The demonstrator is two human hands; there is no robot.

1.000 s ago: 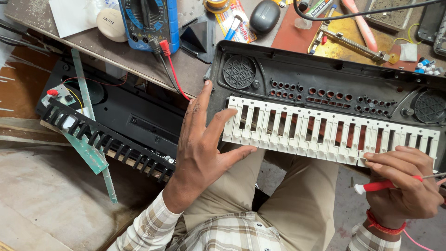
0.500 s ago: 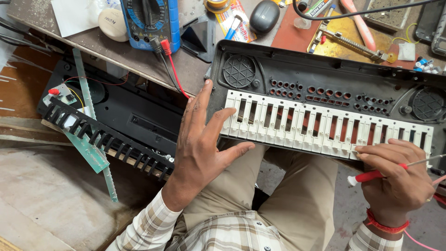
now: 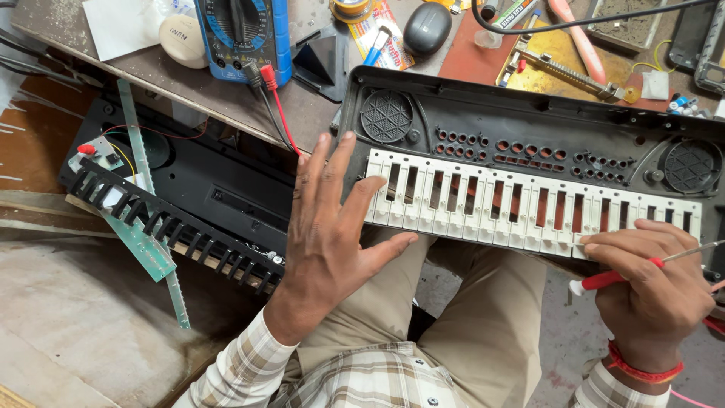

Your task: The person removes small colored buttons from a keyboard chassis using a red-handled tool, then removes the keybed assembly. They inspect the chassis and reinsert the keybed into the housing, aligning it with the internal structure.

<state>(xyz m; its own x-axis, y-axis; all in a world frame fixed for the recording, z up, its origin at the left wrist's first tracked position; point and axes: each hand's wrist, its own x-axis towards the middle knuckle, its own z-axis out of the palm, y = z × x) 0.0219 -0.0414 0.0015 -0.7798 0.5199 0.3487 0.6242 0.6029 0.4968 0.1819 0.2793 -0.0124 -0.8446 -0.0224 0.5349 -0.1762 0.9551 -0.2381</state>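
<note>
Left hand [image 3: 328, 234] laid flat, fingers spread wide apart, palm down over the left end of the keyboard shell [image 3: 529, 143] — prob. pinning it steady so it doesn't slide off the lap. Fingertips reach the black casing beside the round speaker grille [image 3: 387, 115]; thumb lies just under the lowest white keys [image 3: 529, 208].

Right hand [image 3: 653, 291] curled shut round a red-handled screwdriver [image 3: 615, 278], fingers together, clamped on the handle; metal shaft sticks out to the right, tip out of frame. Knuckles sit against the front edge of the keys nr the right end.

Keyboard shell: black plastic, resting across the knees w/ its far edge on the workbench [image 3: 189, 79]. White keys present; black-key slots look empty, open gaps btwn whites. Rows of bare button holes above the keys, second grille at far right. Dusty, scuffed.

To the left, another black casing half [image 3: 196, 189] w/ a strip of black keys and a green circuit board [image 3: 140, 242] lying across it. Blue multimeter [image 3: 242, 34] on the bench, red and black leads trailing down.
</note>
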